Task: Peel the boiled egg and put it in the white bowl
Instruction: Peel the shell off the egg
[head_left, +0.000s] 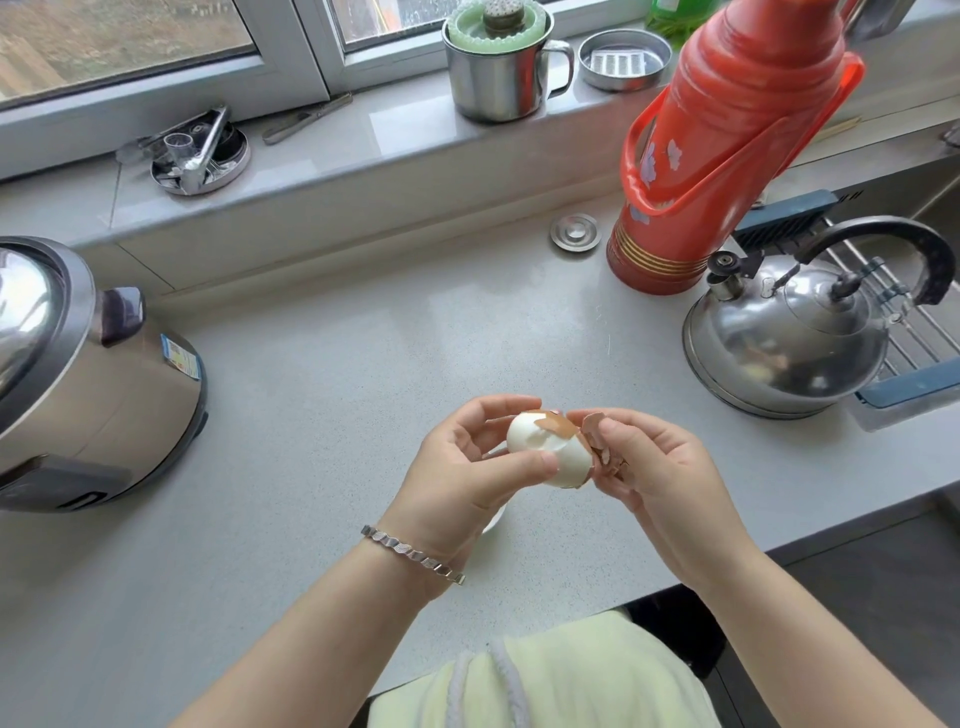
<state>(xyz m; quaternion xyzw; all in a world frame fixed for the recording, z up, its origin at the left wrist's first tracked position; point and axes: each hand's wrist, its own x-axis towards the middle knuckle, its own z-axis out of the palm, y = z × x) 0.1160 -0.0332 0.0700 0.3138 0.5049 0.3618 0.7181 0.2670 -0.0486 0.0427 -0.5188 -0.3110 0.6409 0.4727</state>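
Left hand (464, 475) holds one egg (531, 440), right hand (662, 483) shell (593, 425).

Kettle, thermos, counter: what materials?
Kettle: polished metal, probably stainless steel, given the mirror reflections. Its handle looks like matte black plastic. Thermos: glossy red plastic shell with a moulded sheen and printed flowers. Counter: pale grey, speckled, semi-gloss; stone or composite, can't tell which.
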